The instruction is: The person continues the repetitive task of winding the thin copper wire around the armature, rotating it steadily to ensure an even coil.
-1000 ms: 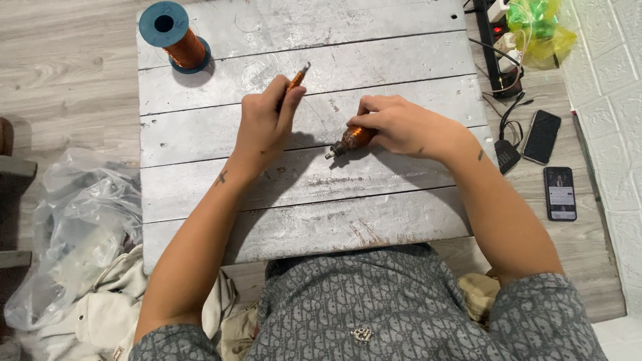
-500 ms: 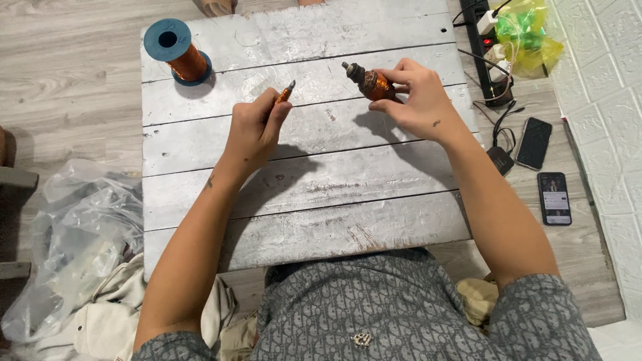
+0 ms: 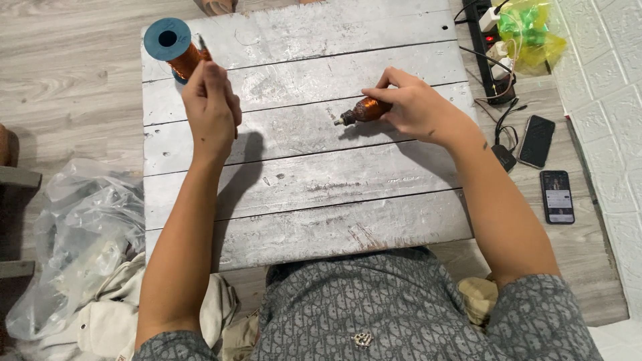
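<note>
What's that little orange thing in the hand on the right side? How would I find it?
Start at the grey plank table and look toward its right side, where the right hand rests. Its fingers pinch a small copper-wound armature with a metal tip pointing left. It is far smaller than the blue-topped copper wire spool at the table's far left corner, near the left hand.

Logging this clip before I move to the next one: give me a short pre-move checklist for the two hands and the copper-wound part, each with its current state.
1. Right hand grips the small copper-wound metal-tipped part: ok.
2. Part resting low on the grey wooden plank table: ok.
3. Left hand raised near the blue-capped copper wire spool: ok.
4. What the left hand holds: cannot tell.
5. Wire running from spool to part: cannot tell.
6. Two black phones lie off the table: ok.
</note>
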